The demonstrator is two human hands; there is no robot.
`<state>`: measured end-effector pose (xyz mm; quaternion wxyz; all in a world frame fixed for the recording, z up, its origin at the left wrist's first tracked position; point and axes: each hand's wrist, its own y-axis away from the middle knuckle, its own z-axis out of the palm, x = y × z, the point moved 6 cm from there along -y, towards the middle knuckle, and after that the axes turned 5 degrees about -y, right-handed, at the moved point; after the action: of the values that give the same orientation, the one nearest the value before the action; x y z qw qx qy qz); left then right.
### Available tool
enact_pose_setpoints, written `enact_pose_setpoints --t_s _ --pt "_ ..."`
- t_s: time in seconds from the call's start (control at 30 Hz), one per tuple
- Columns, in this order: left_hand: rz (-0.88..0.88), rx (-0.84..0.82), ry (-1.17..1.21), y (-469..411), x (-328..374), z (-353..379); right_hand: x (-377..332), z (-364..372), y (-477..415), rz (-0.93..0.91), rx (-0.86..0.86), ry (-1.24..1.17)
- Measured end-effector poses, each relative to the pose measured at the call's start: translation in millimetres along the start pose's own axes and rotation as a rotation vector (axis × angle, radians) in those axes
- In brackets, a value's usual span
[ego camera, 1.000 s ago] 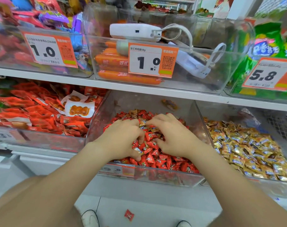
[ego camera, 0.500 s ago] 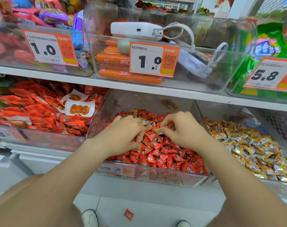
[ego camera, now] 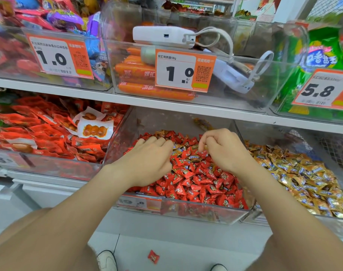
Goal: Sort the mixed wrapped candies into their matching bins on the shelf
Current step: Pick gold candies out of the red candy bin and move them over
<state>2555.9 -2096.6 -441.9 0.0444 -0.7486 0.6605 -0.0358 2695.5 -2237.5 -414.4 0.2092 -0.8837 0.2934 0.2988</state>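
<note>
A clear middle bin [ego camera: 186, 213] on the lower shelf holds a heap of red wrapped candies [ego camera: 196, 184] with a few gold candies [ego camera: 194, 157] mixed in near the top. The bin to its right is filled with gold wrapped candies [ego camera: 303, 177]. My left hand [ego camera: 149, 159] lies palm down on the red heap, fingers curled around gold candies that peek out at its fingertips. My right hand [ego camera: 223, 149] is beside it, fingers curled down into the heap and pinching a candy whose colour is hidden.
A bin of red snack packets [ego camera: 49, 133] sits to the left. On the upper shelf, sausages [ego camera: 155, 90], a white power bank [ego camera: 162, 37] with cable and price tags. One red candy [ego camera: 153, 256] lies on the floor by my shoes [ego camera: 107, 260].
Both hands have shifted toward the back of the red heap and drawn slightly apart. More red candies show in front of them.
</note>
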Motion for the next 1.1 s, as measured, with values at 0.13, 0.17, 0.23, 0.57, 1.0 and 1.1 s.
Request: enact_pose_setpoints --t_s 0.13,0.17,0.23,0.57,1.0,1.1 --pt "0.041 -0.039 0.169 -2 -1 3 8 3 -1 0.022 0.005 0.074" --pt "0.050 -0.046 0.191 -2 1 2 6 5 0 -0.001 -0.019 0.086" --pt "0.079 -0.009 0.217 -3 6 -3 3 9 1 -0.026 -0.065 0.048" --pt "0.137 -0.086 0.012 -13 14 15 7 27 0 0.033 -0.281 0.399" --pt "0.024 0.018 0.263 -10 5 0 11 12 -5 0.056 -0.118 0.229" --pt "-0.037 0.047 0.293 -13 -4 0 6 8 -4 -0.002 -0.061 0.216"
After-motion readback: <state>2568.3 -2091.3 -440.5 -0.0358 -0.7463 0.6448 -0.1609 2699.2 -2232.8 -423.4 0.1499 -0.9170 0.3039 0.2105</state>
